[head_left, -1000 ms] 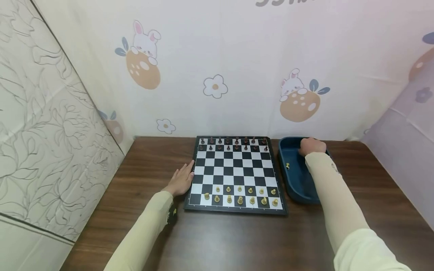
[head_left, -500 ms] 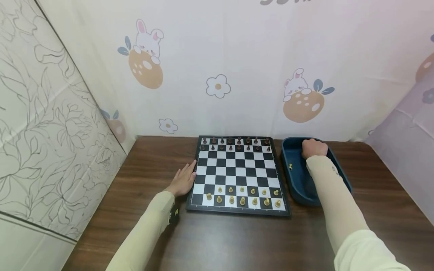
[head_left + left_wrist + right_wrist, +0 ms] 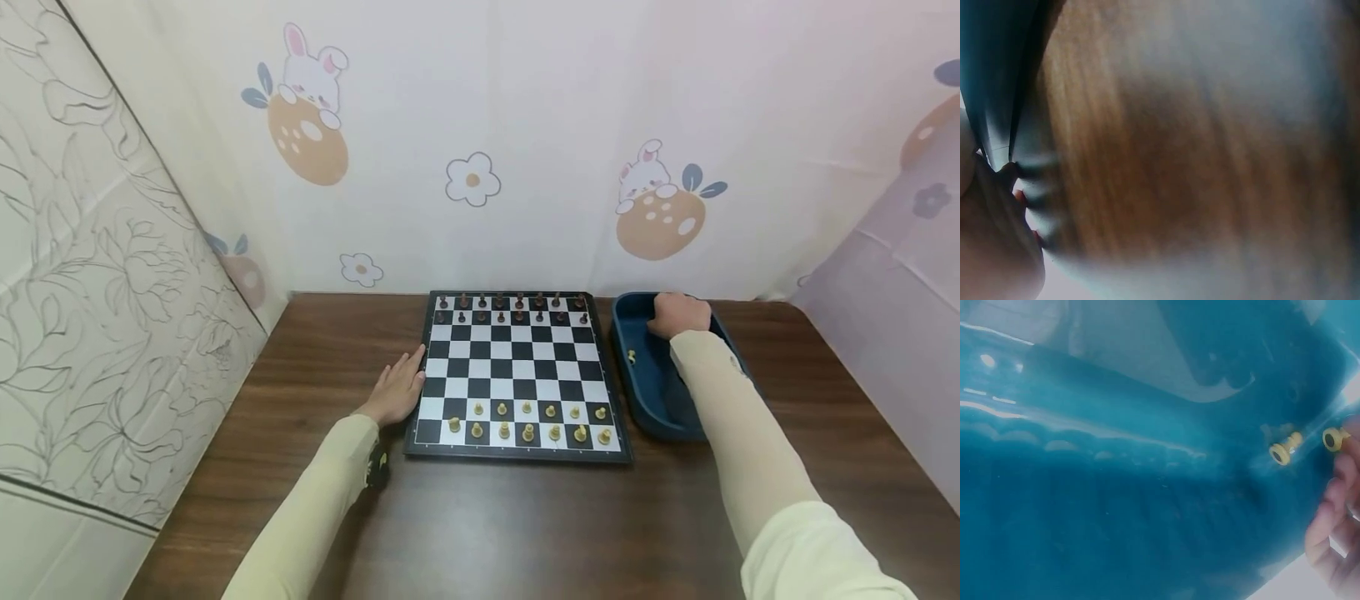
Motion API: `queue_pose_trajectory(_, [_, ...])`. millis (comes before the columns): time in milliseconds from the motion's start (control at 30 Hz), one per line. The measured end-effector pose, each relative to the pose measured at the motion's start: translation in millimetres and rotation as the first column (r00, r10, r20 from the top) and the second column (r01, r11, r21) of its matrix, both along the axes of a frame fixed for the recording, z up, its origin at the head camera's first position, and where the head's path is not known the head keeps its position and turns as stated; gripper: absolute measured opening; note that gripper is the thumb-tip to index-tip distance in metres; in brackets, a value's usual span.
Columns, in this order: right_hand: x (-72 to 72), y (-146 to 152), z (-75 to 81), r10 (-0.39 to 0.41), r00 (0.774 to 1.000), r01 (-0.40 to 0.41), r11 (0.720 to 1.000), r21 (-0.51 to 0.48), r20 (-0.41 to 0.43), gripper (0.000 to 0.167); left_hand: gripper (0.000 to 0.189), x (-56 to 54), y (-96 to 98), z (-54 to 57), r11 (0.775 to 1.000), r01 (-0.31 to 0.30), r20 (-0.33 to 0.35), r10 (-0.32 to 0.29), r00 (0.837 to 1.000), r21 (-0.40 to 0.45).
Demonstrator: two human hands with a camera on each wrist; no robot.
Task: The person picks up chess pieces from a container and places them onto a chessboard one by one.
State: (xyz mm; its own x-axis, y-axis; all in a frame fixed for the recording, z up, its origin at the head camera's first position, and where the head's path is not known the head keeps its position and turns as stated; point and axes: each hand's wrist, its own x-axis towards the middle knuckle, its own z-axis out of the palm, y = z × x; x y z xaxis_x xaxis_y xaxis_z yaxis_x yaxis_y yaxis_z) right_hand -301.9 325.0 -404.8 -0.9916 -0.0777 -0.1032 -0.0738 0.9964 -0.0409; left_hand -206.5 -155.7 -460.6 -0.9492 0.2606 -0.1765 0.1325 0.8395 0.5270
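A black-and-white chessboard [image 3: 512, 350] lies on the table, with dark red chess pieces along its far rows and pale yellow ones along its near rows. My left hand [image 3: 395, 390] rests at the board's left edge, fingers straight and fingertips against the frame. To the right of the board, my right hand [image 3: 680, 315] reaches into the far end of a blue tray [image 3: 633, 392]. In the right wrist view its fingertips pinch a yellow chess piece [image 3: 1332, 439], partly hidden by the fingers. Another yellow chess piece [image 3: 1284, 450] lies in the tray close by.
The board and tray stand on a brown wooden table [image 3: 465, 525], a narrow gap between them. A cloth backdrop [image 3: 555, 100] printed with rabbits and flowers rises directly behind the table. A patterned panel [image 3: 97, 267] closes off the left side.
The head view has shifted slightly. My left hand keeps its place at the board's edge, and my right hand stays at the tray's far end with little movement.
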Motion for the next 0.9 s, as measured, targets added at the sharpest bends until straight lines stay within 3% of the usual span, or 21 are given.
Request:
queue_pose_trajectory(233, [-2.0,-3.4,11.0,0.036,0.999,-0.037,0.994,-0.099,-0.016,0.027,0.054,-1.7,0.2,4.7,1.0,0.001,-0.004,-0.001,1.0,0.008])
queue_pose_trajectory(467, [3.0,-8.6,21.3,0.081,0.996,-0.085,0.987,-0.136,-0.034,0.021,0.054,-0.1,1.8,3.1,1.0,0.0,0.013,0.0,1.0,0.009])
queue_pose_trajectory(900, [22.5,-34.6,41.8,0.128,0.986,-0.141,0.982,-0.123,-0.108,0.016,0.054,0.3,1.6,0.6,1.0,0.011,0.002,-0.011,1.0,0.019])
